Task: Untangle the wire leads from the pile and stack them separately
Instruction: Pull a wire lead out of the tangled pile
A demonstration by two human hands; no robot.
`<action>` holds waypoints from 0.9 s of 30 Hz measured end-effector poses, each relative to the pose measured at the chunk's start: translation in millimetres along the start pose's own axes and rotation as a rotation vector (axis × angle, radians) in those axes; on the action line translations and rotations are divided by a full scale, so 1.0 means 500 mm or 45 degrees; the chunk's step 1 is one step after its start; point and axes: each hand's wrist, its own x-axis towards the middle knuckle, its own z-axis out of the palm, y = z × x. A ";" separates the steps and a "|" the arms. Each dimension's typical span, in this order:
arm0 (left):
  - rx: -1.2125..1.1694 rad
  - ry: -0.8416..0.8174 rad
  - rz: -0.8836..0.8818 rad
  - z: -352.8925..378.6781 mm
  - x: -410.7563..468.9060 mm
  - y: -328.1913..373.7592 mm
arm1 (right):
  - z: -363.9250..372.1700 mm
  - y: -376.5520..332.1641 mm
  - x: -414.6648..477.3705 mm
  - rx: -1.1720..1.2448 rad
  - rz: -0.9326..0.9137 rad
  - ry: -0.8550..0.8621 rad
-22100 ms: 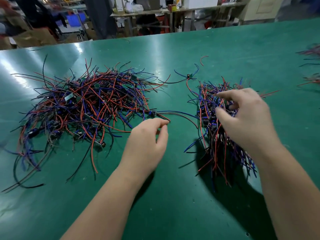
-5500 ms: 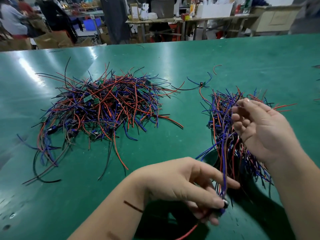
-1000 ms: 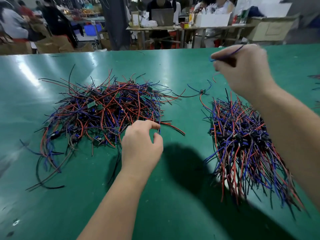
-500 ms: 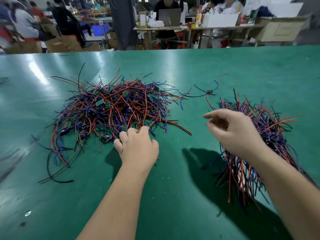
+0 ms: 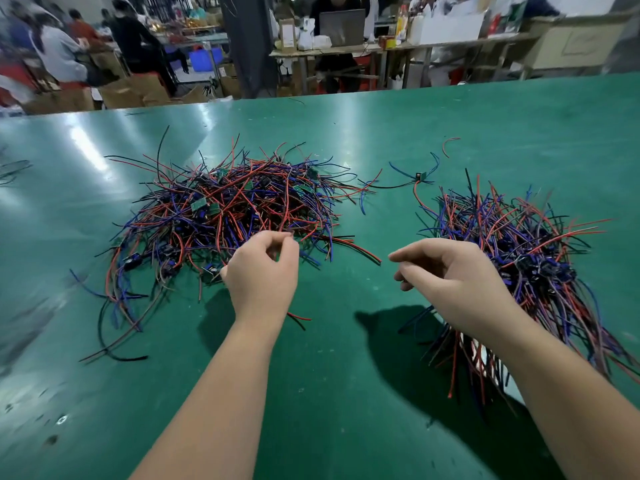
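A big tangled pile of red, blue and black wire leads (image 5: 235,209) with small green boards lies left of centre on the green table (image 5: 346,393). A combed stack of leads (image 5: 512,251) lies at the right, its wire ends fanning toward me. My left hand (image 5: 263,271) is at the pile's near edge, thumb and forefinger pinched on a wire lead; a red and black wire end (image 5: 299,318) shows under its wrist. My right hand (image 5: 450,282) hovers just left of the stack, fingers loosely curled and holding nothing.
One loose lead (image 5: 420,175) lies between the two heaps at the back, with a short red wire scrap (image 5: 450,143) beyond it. More wires (image 5: 14,168) lie at the table's far left edge. Past the table are workbenches, boxes and people.
My right hand came down from the air, where it held a blue wire, to the stack and now holds nothing. My left hand went from a fist on the pile to a pinch.
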 end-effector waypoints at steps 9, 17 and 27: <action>-0.522 -0.167 0.751 -0.002 -0.102 0.093 | 0.011 -0.020 0.009 1.070 0.533 -0.328; -0.558 -0.661 0.888 0.014 -0.162 0.108 | -0.017 -0.018 0.006 1.121 0.354 -0.167; -1.092 -0.712 -0.403 0.004 -0.084 0.111 | -0.015 -0.038 -0.010 1.249 0.183 -0.326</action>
